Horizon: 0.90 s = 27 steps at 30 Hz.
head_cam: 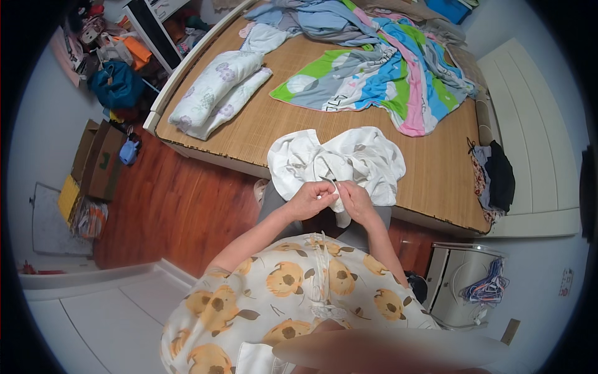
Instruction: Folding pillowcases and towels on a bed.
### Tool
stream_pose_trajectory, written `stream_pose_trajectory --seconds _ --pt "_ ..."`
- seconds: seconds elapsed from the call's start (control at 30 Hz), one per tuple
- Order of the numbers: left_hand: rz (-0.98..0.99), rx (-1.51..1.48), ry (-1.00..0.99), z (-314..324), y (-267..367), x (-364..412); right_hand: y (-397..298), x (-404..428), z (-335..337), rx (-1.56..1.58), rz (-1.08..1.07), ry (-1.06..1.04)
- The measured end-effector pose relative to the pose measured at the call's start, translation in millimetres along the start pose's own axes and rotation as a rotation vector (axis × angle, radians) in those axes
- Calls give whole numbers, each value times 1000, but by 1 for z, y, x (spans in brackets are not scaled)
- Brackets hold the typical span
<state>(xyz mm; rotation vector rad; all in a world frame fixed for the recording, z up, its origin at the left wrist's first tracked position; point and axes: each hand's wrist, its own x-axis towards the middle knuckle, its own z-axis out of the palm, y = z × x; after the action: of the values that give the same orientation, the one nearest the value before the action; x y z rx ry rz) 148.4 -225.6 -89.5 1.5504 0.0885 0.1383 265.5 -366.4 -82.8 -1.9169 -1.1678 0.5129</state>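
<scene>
A crumpled white cloth (378, 159) with faint grey marks lies at the near edge of the bed's woven mat (299, 117) and hangs partly over my lap. My left hand (314, 200) pinches a narrow edge of it between thumb and fingers. Close beside it, my right hand (356, 201) grips the same part of the fabric. A small dark, thin item (331, 180) shows just above the fingertips; what it is I cannot tell. A short end of the cloth dangles below both hands.
On the mat lie a folded floral quilt (219, 89), a colourful blanket (387, 84) and a blue-grey cloth (327, 23). Dark clothes (500, 175) hang at the right corner. Cardboard boxes (105, 161) stand at left; hangers (488, 285) rest by a grey cabinet (460, 276) at right.
</scene>
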Motion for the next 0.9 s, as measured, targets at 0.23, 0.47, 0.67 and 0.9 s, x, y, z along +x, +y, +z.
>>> stream_pose_trajectory --seconds 0.23,0.47,0.67,0.9 --pt "-11 36 -111 0 8 0 10 4 12 -24 -233 238" --pt "1 18 -126 -1 3 -1 38 4 16 418 77 -188" --pt "-29 12 -126 0 10 0 55 0 23 514 157 -279" --pt "-34 58 -100 -3 5 0 37 0 10 528 300 -133"
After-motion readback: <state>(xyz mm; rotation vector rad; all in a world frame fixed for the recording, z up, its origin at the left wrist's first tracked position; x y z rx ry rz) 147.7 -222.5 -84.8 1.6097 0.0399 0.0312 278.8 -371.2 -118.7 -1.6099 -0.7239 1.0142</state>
